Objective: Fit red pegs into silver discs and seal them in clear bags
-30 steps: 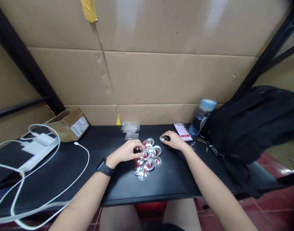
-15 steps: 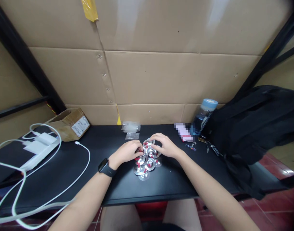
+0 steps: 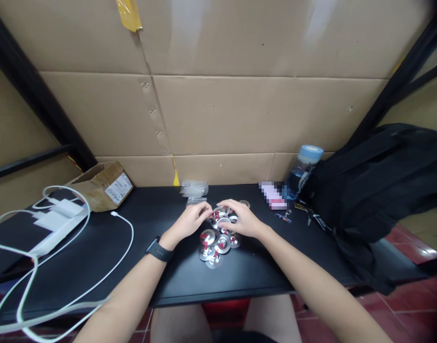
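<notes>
Several silver finger cymbals (image 3: 222,244), domed discs with red cords at their middles, lie in an overlapping heap on the black tabletop (image 3: 189,286). My left hand (image 3: 191,221), with a dark watch (image 3: 159,248) on its wrist, is at the upper left of the heap. Its thumb and fingers pinch together at a red cord (image 3: 211,215). From the right, my right hand (image 3: 242,220) curves thumb and fingers around a finger cymbal at the top of the heap. Its palm hides part of the discs there. One disc (image 3: 245,203) lies partly visible behind that hand.
Clear plastic bags (image 3: 194,188) lie behind the heap against the cardboard wall (image 3: 218,119). Leftward are an open cardboard box (image 3: 100,188), a power strip (image 3: 61,224) and white cables (image 3: 132,238). A water bottle (image 3: 299,174), keys (image 3: 309,218) and a black backpack (image 3: 379,181) stand right.
My left hand has risen away from the heap's left side to its upper edge, uncovering a disc. The right hand has closed in slightly leftward, and a disc now shows behind it.
</notes>
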Tool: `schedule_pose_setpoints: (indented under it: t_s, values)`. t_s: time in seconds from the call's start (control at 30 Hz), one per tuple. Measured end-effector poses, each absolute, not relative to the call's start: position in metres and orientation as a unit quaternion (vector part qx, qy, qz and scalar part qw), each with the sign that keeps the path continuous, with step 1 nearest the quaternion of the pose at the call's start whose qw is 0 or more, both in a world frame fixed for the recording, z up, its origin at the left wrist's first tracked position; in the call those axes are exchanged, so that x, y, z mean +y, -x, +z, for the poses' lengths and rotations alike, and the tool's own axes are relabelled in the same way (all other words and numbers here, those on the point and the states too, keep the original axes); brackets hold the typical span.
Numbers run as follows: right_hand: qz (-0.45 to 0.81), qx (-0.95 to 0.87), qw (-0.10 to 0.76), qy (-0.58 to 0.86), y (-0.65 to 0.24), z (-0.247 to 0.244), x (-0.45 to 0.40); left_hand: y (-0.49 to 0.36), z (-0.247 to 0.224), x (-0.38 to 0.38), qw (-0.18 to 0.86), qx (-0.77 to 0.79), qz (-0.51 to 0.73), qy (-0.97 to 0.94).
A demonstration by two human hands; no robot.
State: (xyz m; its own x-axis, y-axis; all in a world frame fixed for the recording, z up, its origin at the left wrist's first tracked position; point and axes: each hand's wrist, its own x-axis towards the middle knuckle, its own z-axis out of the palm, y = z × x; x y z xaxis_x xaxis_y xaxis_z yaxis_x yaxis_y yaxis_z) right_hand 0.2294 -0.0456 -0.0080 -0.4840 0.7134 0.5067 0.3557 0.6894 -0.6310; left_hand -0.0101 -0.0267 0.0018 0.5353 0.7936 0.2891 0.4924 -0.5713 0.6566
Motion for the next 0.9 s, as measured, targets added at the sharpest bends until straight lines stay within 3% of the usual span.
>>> schedule_pose_setpoints:
  t_s: [0.17,0.3,0.43,0.7,0.9]
  values:
    - [0.308,-0.762,0.466,0.328,-0.213,-0.013,-0.053,-0.005,0.001,-0.035,0.381,0.335,0.4,-0.763]
    - [0.326,-0.763,0.456,0.321,-0.214,-0.011,-0.053,-0.009,-0.001,-0.036,0.422,0.3,0.416,-0.748]
    - [0.339,-0.783,0.421,0.309,-0.218,-0.005,-0.054,-0.004,0.002,-0.036,0.373,0.321,0.404,-0.771]
    - [0.204,-0.802,0.39,0.404,-0.247,-0.001,-0.036,0.034,0.025,-0.023,0.272,0.416,0.422,-0.758]
    - [0.109,-0.789,0.316,0.516,-0.289,-0.023,-0.004,0.079,0.02,-0.006,0.213,0.44,0.243,-0.838]
